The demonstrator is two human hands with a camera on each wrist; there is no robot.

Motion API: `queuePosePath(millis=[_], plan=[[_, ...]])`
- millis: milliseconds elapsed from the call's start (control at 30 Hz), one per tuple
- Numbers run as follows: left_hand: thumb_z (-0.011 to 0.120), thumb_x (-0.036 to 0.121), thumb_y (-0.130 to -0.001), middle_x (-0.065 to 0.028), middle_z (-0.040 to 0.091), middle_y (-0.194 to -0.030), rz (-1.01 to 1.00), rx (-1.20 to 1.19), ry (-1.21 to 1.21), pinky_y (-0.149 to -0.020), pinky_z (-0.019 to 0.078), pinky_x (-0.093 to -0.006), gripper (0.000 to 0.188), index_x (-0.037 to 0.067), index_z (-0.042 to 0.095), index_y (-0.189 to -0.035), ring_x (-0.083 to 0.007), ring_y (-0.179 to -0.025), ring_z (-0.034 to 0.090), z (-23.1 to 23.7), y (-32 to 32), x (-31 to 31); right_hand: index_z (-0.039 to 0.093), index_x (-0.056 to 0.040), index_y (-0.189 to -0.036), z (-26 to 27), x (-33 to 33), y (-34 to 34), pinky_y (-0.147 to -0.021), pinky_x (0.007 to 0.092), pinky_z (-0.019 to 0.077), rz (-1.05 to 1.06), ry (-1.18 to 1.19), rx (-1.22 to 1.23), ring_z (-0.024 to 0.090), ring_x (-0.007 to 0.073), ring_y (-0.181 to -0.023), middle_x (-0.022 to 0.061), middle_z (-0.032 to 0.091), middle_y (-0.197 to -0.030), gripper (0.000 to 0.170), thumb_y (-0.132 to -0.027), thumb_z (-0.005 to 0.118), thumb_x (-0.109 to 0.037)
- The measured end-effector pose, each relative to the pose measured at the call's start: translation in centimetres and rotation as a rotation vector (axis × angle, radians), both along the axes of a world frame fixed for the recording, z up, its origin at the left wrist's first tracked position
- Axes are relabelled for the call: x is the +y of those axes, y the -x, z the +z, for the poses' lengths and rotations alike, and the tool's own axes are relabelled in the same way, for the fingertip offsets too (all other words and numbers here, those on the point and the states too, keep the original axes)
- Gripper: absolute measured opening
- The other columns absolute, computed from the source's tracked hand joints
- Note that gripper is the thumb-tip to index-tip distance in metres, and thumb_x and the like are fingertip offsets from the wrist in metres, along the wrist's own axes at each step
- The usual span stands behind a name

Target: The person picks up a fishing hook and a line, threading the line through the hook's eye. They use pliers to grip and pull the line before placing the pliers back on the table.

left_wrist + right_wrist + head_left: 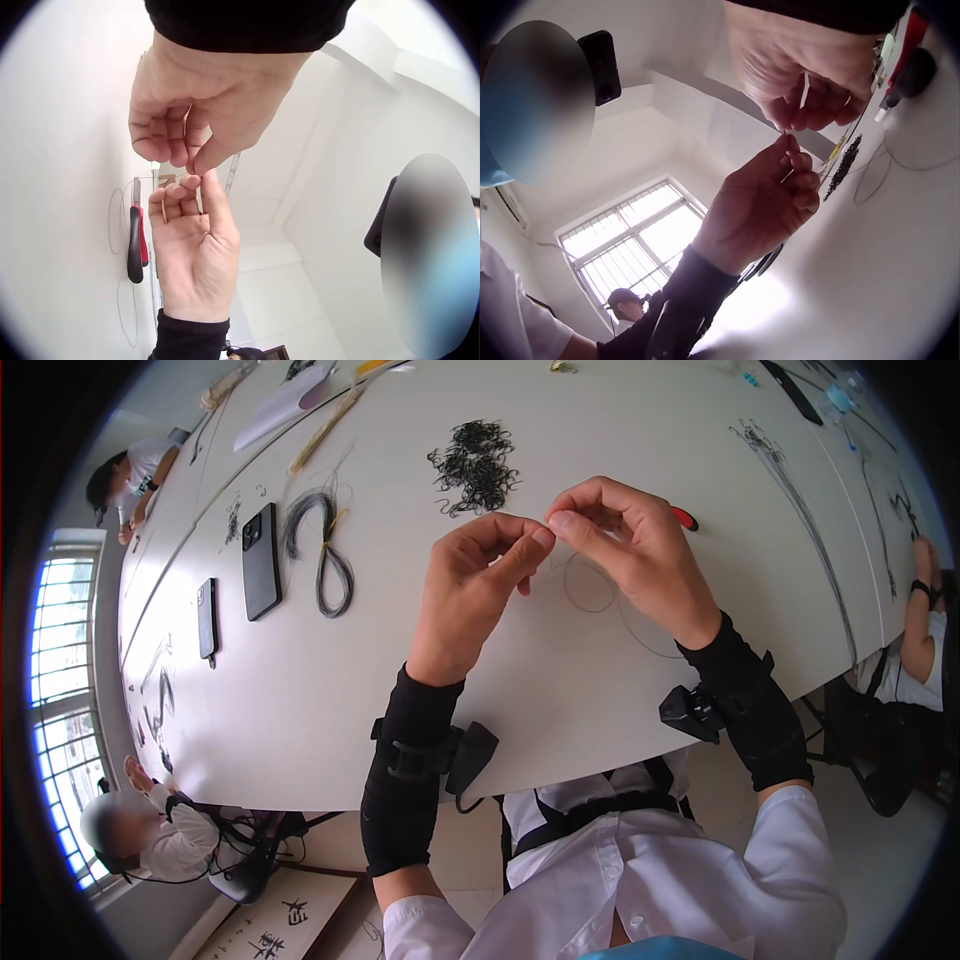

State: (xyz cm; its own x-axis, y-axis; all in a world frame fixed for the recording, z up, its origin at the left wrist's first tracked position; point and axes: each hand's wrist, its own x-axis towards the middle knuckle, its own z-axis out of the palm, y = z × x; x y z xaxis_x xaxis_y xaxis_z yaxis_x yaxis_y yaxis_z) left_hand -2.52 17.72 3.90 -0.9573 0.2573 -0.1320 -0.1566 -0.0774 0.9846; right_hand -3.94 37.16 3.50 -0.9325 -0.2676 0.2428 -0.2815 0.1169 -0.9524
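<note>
Both hands meet fingertip to fingertip above the white table. The left hand (470,585) pinches with thumb and forefinger, and the right hand (640,555) pinches close against it; the small piece between them is mostly hidden by the fingertips. A thin wire (568,582) trails in a loose loop below the right hand onto the table. Just beyond the hands lies a pile of small black hooked pieces (474,465). Red-and-black handled pliers (136,244) show beside the wire in the left wrist view.
Left of the hands lie a bundled coil of dark wire (335,575), a large black phone (261,563) and a smaller phone (207,618). Long strands (815,530) stretch along the right. Other people sit at the table's left and right edges.
</note>
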Motion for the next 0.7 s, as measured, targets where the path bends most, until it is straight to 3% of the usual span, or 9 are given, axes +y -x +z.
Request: queuePosePath(millis=[433, 533, 633, 700], plan=[[0.068, 0.015, -0.098, -0.0013, 0.065, -0.087, 0.030, -0.033, -0.035, -0.074, 0.0462, -0.0279, 0.015, -0.001, 0.071, -0.099, -0.0111, -0.079, 0.059, 0.1, -0.1, -0.1, 0.072, -0.0016, -0.099, 0.1, -0.1, -0.1, -0.083, 0.0260, 0.0531, -0.028, 0.015, -0.085, 0.067, 0.0106, -0.086, 0.0028, 0.073, -0.090, 0.016, -0.098, 0.068, -0.017], [0.069, 0.015, -0.099, -0.0019, 0.066, -0.087, 0.026, -0.030, -0.029, -0.075, 0.0462, -0.0280, 0.016, -0.001, 0.070, -0.100, -0.0115, -0.080, 0.059, -0.1, 0.0, -0.3, 0.071, -0.0006, -0.105, -0.4, -0.4, 0.0, -0.075, 0.0263, 0.0534, -0.050, 0.045, 0.002, 0.066, 0.0100, -0.078, 0.0027, 0.071, -0.083, 0.021, -0.098, 0.068, -0.020], [0.068, 0.016, -0.099, -0.0028, 0.066, -0.089, 0.055, 0.011, -0.082, -0.079, 0.0461, -0.0282, 0.017, 0.000, 0.069, -0.103, -0.0124, -0.081, 0.059, -0.3, 0.0, -0.6, 0.068, 0.0012, -0.111, 1.6, 0.2, -0.6, -0.066, 0.0253, 0.0517, 0.074, -0.091, -0.356, 0.064, 0.0089, -0.068, 0.0020, 0.068, -0.074, 0.029, -0.098, 0.070, -0.024], [0.067, 0.017, -0.101, -0.0039, 0.066, -0.091, 0.088, 0.067, -0.139, -0.083, 0.0467, -0.0300, 0.017, 0.000, 0.067, -0.104, -0.0140, -0.082, 0.060, -0.1, 0.0, -0.5, 0.065, 0.0003, -0.116, 2.3, -0.6, -1.4, -0.059, 0.0221, 0.0456, 0.161, -0.214, -0.391, 0.059, 0.0063, -0.064, -0.0020, 0.062, -0.069, 0.029, -0.100, 0.067, -0.024]])
